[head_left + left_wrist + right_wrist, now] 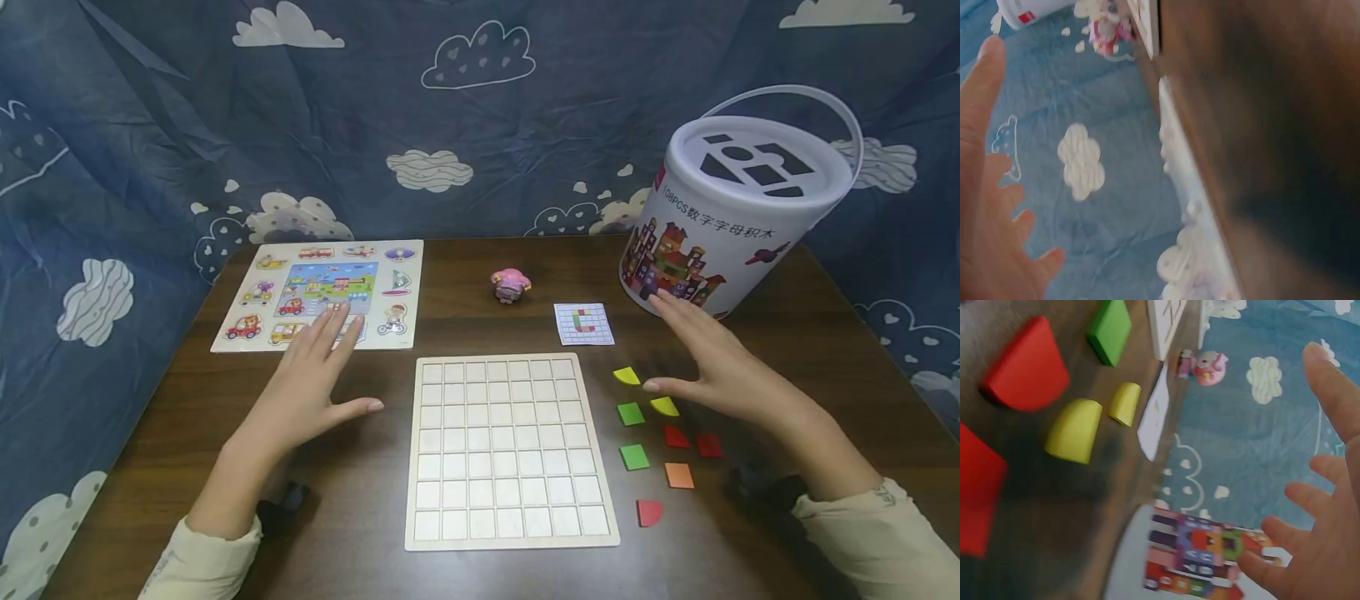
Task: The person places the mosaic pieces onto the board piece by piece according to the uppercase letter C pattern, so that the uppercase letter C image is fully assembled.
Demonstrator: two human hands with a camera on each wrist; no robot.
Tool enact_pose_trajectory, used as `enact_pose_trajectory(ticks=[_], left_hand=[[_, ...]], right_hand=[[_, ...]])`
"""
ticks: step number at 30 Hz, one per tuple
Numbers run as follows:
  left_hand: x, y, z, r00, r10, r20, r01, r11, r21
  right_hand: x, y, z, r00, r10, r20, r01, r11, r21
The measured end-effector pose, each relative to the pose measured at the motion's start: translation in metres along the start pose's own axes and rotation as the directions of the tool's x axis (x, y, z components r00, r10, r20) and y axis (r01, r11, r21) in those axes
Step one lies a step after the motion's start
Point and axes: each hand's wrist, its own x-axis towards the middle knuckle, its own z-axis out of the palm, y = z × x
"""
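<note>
My left hand (303,396) is held over the table, fingers spread and holding nothing, just in front of a picture puzzle board (408,321). On the other side, my right hand (720,367) hovers with straight fingers, also with nothing in it. Below and beside it lie flat coloured pieces: a green square (634,457), an orange square (679,476), a red square (708,446), a yellow quarter-round (664,406) and several others. Between the hands lies a wooden grid board (497,450) with bare cells. In the right wrist view, yellow pieces (1074,431) show near the spread fingers (1310,494).
A large white bucket (735,217) with a slotted lid and raised handle stands at the back right. A small pattern card (592,333) with a coloured figure lies behind the grid board. Near the back edge sits a pink toy figure (510,285). A blue cloud-print cloth (480,125) hangs behind.
</note>
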Motion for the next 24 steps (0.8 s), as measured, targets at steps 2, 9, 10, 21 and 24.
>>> enact_pose_trajectory(ticks=[2,9,10,21,24], left_hand=[[0.0,0.005,0.008,1.0,0.026,-0.015,-0.026,0.999,-0.045],[-0.005,0.024,0.03,0.998,0.051,0.032,-0.043,0.976,-0.216],[-0.006,0.026,0.033,0.997,0.055,0.046,-0.042,0.969,-0.243],[-0.013,0.039,0.059,0.979,0.01,0.201,0.091,0.87,-0.485],[-0.014,0.041,0.066,0.978,0.031,0.204,0.077,0.862,-0.501]], right_hand=[[0.001,0.003,0.006,1.0,0.008,0.019,-0.01,0.998,0.067],[0.003,0.016,0.03,0.993,0.011,0.116,-0.032,0.983,0.181],[0.003,0.019,0.033,0.992,0.013,0.126,-0.036,0.982,0.185],[0.004,0.033,0.052,0.987,0.015,0.159,-0.044,0.982,0.184],[0.006,0.034,0.055,0.99,0.014,0.142,-0.039,0.984,0.175]])
